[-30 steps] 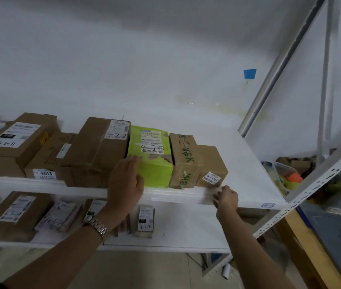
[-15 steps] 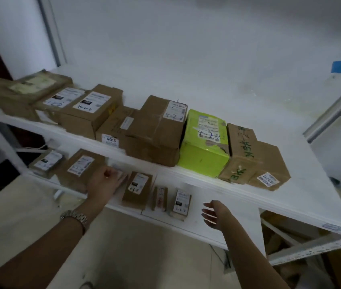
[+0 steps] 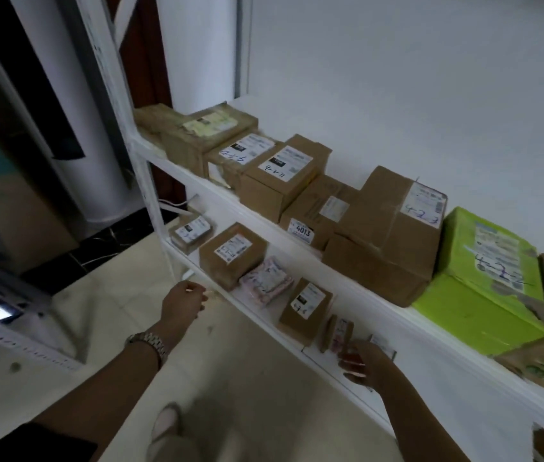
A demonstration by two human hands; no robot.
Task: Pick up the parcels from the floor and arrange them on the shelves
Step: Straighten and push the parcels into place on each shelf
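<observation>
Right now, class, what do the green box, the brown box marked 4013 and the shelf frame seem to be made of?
Green box: likely cardboard, matt green print; brown shows where its corner is torn.
Brown box marked 4013: plain matt cardboard, creased.
Shelf frame: probably white-painted metal, thin rails.

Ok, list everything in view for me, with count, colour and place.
shelf rack: one, white, against the wall
cardboard boxes: at least seven, brown, upper shelf
green box: one, bright green, upper shelf, near the right
small boxes: three, brown, lower shelf
soft packet: one, pink and white, lower shelf, between two boxes
narrow parcels: two, brownish with pale labels, lower shelf, right end of the row
second rack: one, white, far left
watch: one, silver, left wrist
left hand: empty, loosely curled, before the lower shelf
right hand: at the narrow parcels, grip unclear
</observation>
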